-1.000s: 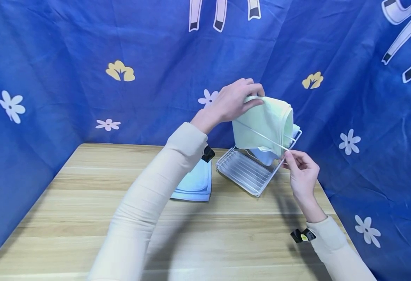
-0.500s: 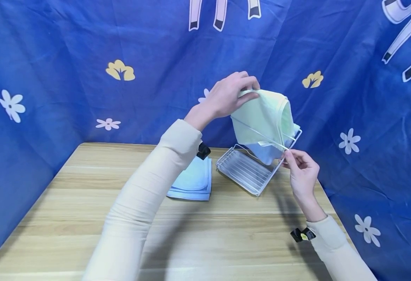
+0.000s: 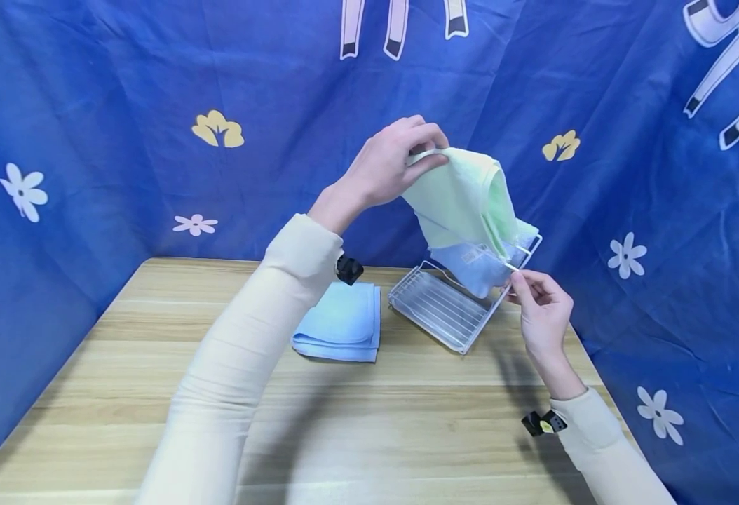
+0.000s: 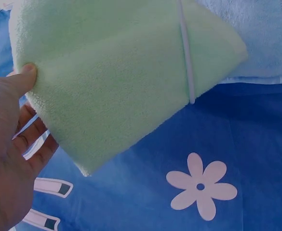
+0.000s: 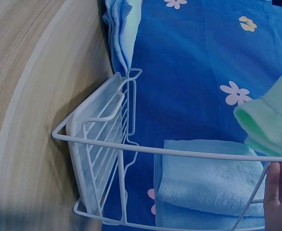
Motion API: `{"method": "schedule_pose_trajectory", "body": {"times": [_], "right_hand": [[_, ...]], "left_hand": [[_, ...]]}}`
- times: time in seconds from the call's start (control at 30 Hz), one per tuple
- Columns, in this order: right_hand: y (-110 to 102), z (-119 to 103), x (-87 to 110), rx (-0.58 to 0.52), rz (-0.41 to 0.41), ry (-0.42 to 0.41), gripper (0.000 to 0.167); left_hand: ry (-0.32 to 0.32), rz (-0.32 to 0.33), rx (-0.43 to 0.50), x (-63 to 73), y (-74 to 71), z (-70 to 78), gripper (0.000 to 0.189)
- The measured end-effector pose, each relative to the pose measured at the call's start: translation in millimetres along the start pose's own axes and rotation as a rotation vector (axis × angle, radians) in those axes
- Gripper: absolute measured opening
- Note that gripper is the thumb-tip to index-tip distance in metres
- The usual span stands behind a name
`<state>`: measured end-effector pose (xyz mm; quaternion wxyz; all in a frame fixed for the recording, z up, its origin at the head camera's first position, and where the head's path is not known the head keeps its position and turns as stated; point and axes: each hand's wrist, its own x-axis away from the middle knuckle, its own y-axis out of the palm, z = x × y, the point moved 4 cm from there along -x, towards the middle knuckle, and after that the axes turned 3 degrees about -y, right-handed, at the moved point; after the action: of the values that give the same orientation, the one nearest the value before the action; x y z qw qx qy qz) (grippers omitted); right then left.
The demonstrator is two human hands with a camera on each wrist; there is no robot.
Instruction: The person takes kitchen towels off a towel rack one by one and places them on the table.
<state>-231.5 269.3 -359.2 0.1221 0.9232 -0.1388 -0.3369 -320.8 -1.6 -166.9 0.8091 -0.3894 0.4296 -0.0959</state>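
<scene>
My left hand (image 3: 395, 160) pinches the top edge of a folded light green towel (image 3: 456, 193) between thumb and fingers. The towel is raised at the upper part of a white wire rack (image 3: 484, 324), its lower right end still at the top bar. In the left wrist view, a bar crosses the front of the green towel (image 4: 112, 82). My right hand (image 3: 545, 308) grips the near upper corner of the rack. Behind the green towel a light blue towel (image 3: 470, 270) hangs on the rack; the right wrist view shows this blue towel (image 5: 208, 185) below the long bar.
Left of the rack, folded blue towels (image 3: 339, 315) lie on the wooden table (image 3: 420, 428). A clear tray (image 3: 439, 308) sits in the rack's base. Behind the table and to its sides hangs a blue patterned curtain (image 3: 294, 140).
My left hand has moved up and to the left, drawing the green towel along. More of the blue towel hanging behind it shows. My right hand keeps its place on the rack.
</scene>
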Motion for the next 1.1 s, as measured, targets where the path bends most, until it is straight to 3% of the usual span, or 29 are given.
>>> {"method": "schedule_pose_trajectory", "body": {"times": [0.63, 0.9, 1.1], "right_hand": [[-1, 1, 0.0, 0.02, 0.001, 0.003, 0.006], [-2, 2, 0.8, 0.021, 0.006, 0.003, 0.008], [0, 2, 0.4, 0.02, -0.011, -0.018, 0.006]], "left_hand": [[-0.03, 0.089, 0.052, 27.8, -31.6, -13.0, 0.019], [0.03, 0.127, 0.058, 37.5, -41.5, -10.8, 0.017], [0.03, 0.154, 0.068, 42.1, -49.7, -9.8, 0.015]]}}
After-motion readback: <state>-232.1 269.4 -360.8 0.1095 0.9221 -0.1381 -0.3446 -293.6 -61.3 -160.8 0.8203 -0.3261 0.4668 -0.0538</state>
